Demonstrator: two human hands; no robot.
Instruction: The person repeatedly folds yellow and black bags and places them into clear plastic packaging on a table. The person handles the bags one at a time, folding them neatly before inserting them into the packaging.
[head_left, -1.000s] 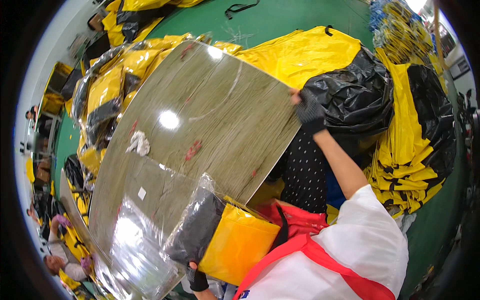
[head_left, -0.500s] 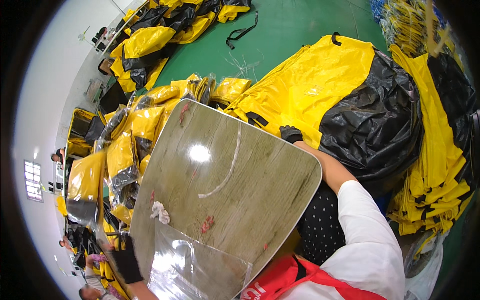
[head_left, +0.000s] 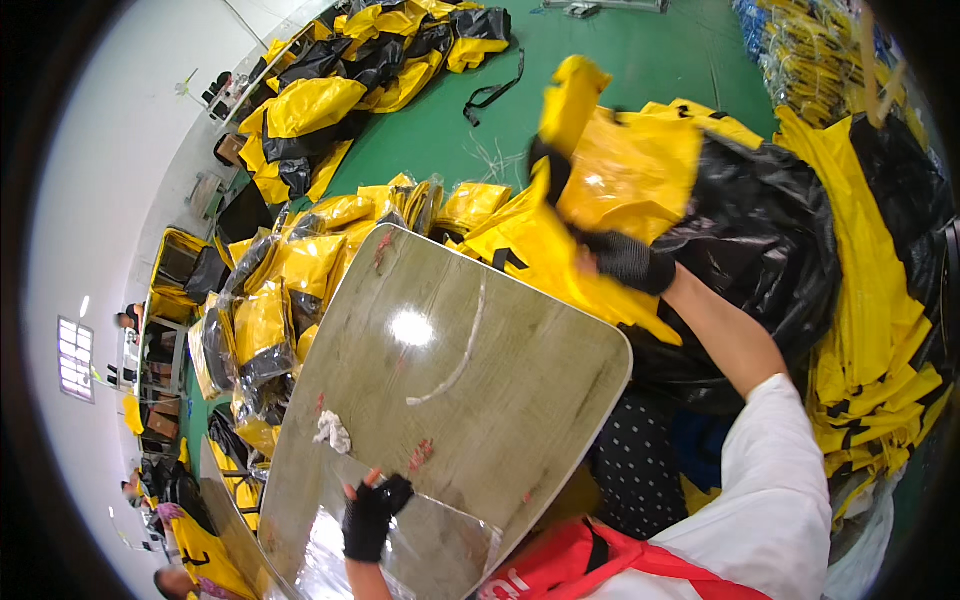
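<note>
My right hand [head_left: 628, 262], in a black glove, is closed on a yellow-and-black coated-fabric piece [head_left: 635, 165]. The piece is raised and partly blurred, with a dark strap near its upper left. Under it lies a heap of the same fabric, its black part [head_left: 765, 240] bulging to the right. My left hand [head_left: 375, 515], in a black fingerless glove, is over the near left part of a wood-patterned table [head_left: 500, 370]. Its fingers are apart with nothing in them. Below that hand a clear plastic bag [head_left: 440, 535] lies flat on the tabletop.
A crumpled white scrap [head_left: 332, 432], a pale strip [head_left: 460, 365] and red bits [head_left: 421, 455] lie on the table. Plastic-wrapped yellow packages [head_left: 310, 262] are piled beyond its left edge. More yellow fabric [head_left: 870, 300] hangs at right. A black strap [head_left: 492, 92] lies on the green floor.
My right hand has lifted the fabric piece off the heap. My left hand has come right, from beside the table to over the clear bag. A blurred wrapped package at left now rests against the pile.
</note>
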